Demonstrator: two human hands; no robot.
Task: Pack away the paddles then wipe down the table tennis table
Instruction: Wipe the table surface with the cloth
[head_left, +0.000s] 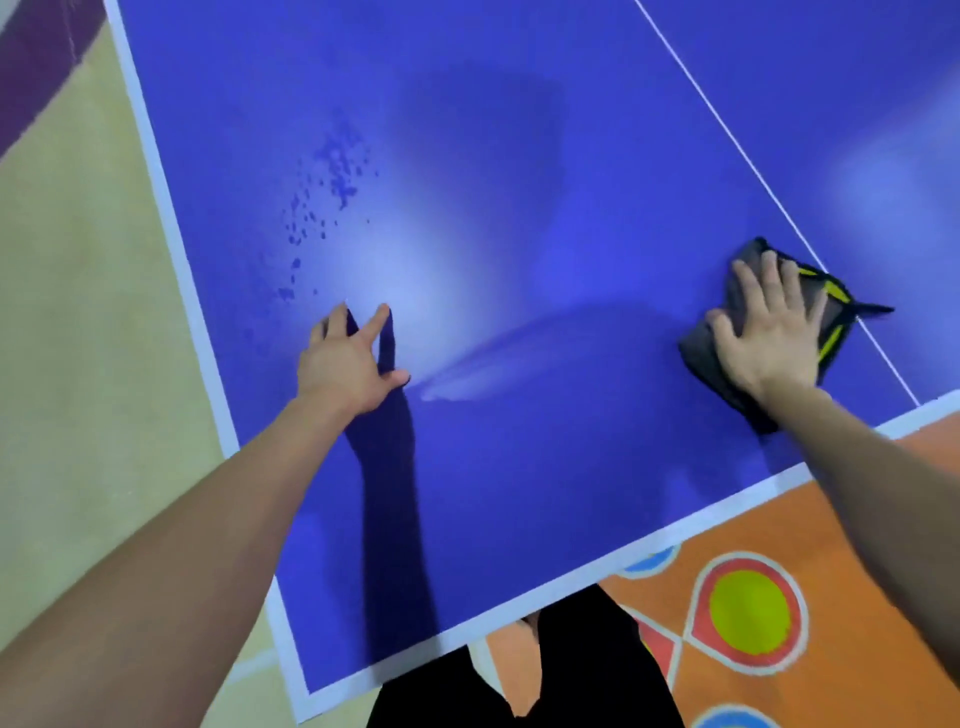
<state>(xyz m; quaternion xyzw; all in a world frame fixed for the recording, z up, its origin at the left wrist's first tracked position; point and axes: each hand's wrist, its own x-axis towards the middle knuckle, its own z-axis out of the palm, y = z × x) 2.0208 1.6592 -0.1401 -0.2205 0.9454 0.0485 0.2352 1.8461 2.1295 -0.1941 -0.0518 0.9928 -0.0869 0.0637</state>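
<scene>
The blue table tennis table (519, 493) with white edge lines fills most of the head view. My right hand (769, 332) lies flat with spread fingers on a grey cloth (701, 348) with yellow and black trim, pressing it onto the table beside the white centre line. My left hand (348, 358) rests on the table surface with its fingers spread and straight, holding nothing. A patch of dark wet droplets (332, 182) sits on the table beyond my left hand. A pale streak (467, 379) runs across the surface between my hands. No paddles are in view.
The table's near edge (571, 582) and left edge (171, 234) meet at a corner at bottom left. Beige floor lies to the left. An orange floor with painted circles (748, 613) lies at the lower right. My dark-clothed legs (545, 675) stand against the near edge.
</scene>
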